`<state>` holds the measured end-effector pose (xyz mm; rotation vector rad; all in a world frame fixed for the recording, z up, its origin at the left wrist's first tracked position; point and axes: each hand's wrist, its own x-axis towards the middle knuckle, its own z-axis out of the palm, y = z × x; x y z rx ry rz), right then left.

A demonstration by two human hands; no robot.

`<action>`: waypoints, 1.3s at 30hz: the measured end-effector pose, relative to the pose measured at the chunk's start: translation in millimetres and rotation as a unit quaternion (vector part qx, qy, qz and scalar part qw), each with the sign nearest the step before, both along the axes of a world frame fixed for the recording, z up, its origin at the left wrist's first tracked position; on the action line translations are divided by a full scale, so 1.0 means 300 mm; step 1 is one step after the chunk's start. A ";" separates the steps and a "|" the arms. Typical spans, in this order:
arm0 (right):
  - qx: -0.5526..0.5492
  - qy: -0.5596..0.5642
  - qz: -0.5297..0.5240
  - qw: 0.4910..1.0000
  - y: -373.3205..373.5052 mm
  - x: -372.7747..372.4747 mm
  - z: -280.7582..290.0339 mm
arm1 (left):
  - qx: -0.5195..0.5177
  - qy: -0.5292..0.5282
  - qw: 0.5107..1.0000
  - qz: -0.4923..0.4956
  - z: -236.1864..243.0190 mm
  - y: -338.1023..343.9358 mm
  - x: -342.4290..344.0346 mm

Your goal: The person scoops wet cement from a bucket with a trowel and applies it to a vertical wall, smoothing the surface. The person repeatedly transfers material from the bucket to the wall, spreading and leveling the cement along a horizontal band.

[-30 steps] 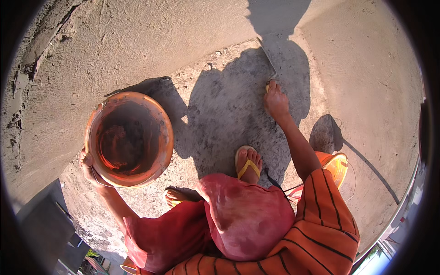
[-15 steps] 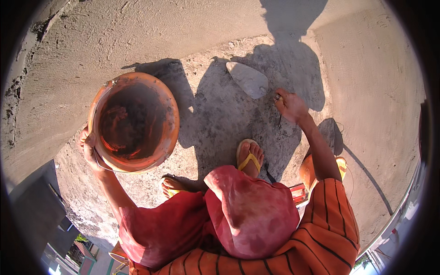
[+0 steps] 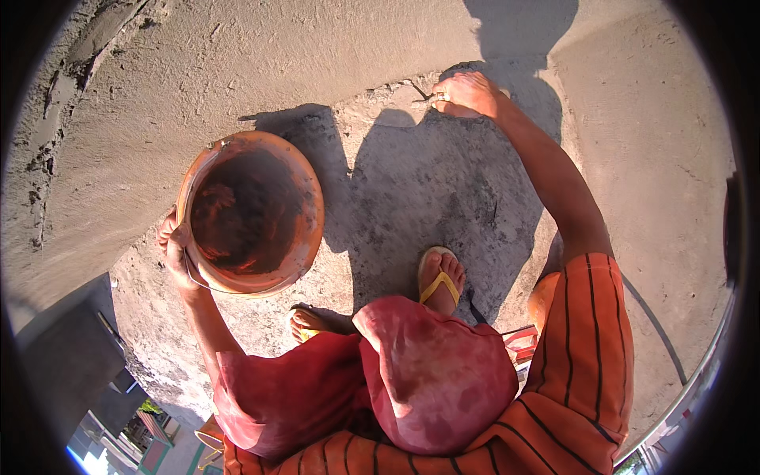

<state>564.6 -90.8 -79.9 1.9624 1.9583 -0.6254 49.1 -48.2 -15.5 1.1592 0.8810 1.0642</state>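
Observation:
An orange bucket [image 3: 305, 237] with a thin wire handle tilts towards me at the left. Its inside is dark and smeared with grey and orange, and little seems to be in it. My left hand [image 3: 178, 247] is closed on its left rim, by the wire. Ahead and to the right, my right hand [image 3: 467, 95] is closed round the handle of a trowel. The grey trowel blade [image 3: 402, 101] lies along the foot of the far wall, against the floor's edge, and blends with the plaster there.
A rough plastered wall [image 3: 317, 51] runs along the far side, meeting a smoother wall [image 3: 641, 158] at right. Shadows fall across the grey floor [image 3: 419, 182]. My sandalled foot [image 3: 441, 281] stands near the middle. A red object [image 3: 521, 346] and an orange rounded thing [image 3: 542, 299] show beside my right arm.
My right hand has swung the trowel forward and left, from above the floor to the base of the far wall. The bucket and left hand sit slightly further right in view.

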 end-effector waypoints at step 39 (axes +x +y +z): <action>0.123 0.110 0.222 0.961 -0.131 -0.587 0.073 | 0.018 0.061 0.998 -0.019 0.059 -0.022 0.131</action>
